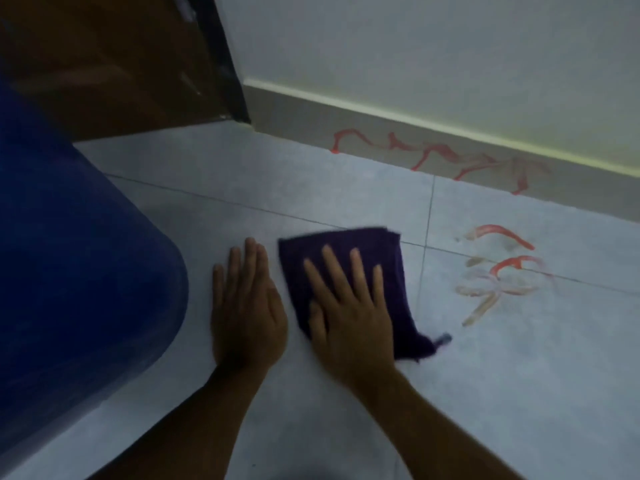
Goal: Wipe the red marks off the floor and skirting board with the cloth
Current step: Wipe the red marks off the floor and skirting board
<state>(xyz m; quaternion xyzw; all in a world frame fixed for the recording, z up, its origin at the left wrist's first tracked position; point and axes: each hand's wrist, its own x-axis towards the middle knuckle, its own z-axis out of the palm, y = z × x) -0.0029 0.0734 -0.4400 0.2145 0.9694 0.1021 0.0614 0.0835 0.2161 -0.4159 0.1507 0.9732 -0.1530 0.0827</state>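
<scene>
A dark purple cloth lies flat on the pale tiled floor. My right hand presses down on it with fingers spread. My left hand rests flat on the floor just left of the cloth, holding nothing. Red marks on the floor, partly smeared to pale streaks, lie to the right of the cloth, apart from it. A zigzag of red marks on the skirting board runs along its lower part at the far side.
A large blue rounded container stands at the left, close to my left hand. A brown wooden door meets the grey skirting board at the far left corner. A white wall rises above.
</scene>
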